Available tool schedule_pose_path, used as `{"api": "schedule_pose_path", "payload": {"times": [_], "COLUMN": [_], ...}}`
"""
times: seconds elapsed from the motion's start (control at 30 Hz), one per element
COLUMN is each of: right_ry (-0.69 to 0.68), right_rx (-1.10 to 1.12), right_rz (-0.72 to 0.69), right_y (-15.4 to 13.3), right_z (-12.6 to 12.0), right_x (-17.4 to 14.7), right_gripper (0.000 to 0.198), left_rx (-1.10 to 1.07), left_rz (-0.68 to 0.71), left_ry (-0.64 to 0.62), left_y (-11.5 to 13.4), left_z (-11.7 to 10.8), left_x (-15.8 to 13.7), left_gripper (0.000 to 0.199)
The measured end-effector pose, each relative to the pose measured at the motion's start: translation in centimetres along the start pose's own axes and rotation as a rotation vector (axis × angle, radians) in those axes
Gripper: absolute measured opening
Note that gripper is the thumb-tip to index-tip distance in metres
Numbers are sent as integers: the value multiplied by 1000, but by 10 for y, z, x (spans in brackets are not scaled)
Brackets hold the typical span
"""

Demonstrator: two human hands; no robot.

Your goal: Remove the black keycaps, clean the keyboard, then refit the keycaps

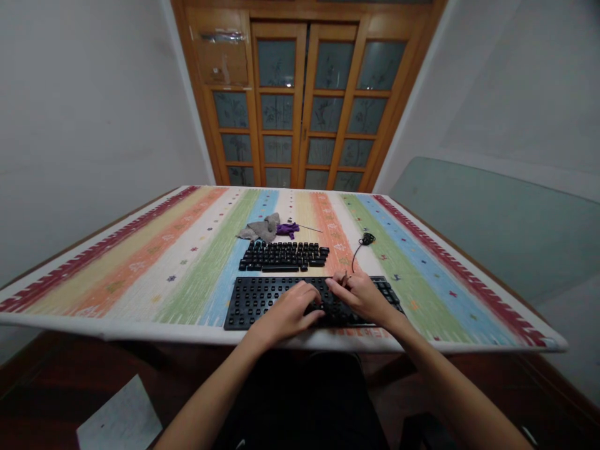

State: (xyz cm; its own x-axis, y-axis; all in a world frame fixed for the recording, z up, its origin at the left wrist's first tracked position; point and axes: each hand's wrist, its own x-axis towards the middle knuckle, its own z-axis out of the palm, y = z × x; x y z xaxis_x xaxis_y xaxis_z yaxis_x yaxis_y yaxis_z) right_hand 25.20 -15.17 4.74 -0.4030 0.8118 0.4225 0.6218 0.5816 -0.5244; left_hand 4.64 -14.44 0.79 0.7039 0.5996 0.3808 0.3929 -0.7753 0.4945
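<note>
Probably light, stiff: long black plastic keyboard [257, 300] on multicoloured striped tablecloth [187, 262]; best held by end edges. My left hand [293, 307] half-curled over it, right hand [360, 290] nearly closed; any contents, I cannot tell.

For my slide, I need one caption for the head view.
Left hand and right hand at a black keyboard with bare switches, keycaps laid in rows beyond it.
</note>
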Motion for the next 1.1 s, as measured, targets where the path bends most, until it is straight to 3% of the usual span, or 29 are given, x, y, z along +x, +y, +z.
{"api": "schedule_pose_path", "payload": {"times": [0.17, 0.4, 0.57, 0.73, 0.93, 1.1], "right_ry": [71, 229, 283, 254, 232, 187], "right_rx": [78, 527, 776, 711, 581, 486], "right_rz": [64, 375, 454, 435, 382, 342], "right_y": [5, 18, 18, 17, 19, 25], "right_z": [-4, 2, 11, 14, 11, 12], "right_x": [-3, -5, -5, -10, -14, -19], "right_gripper": [50, 47, 51, 47, 46, 44], "left_rx": [-111, -274, -314, -95, 210, 348], "left_rz": [70, 110, 109, 130, 168, 168], "left_ry": [-21, 61, 126, 190, 94, 24], "left_y": [-7, -18, -21, -36, -70, -83], "left_z": [-20, -33, -33, -29, -20, -16], "left_x": [15, 35, 41, 48, 62, 71], "left_gripper": [9, 11, 15, 8, 5, 7]}}
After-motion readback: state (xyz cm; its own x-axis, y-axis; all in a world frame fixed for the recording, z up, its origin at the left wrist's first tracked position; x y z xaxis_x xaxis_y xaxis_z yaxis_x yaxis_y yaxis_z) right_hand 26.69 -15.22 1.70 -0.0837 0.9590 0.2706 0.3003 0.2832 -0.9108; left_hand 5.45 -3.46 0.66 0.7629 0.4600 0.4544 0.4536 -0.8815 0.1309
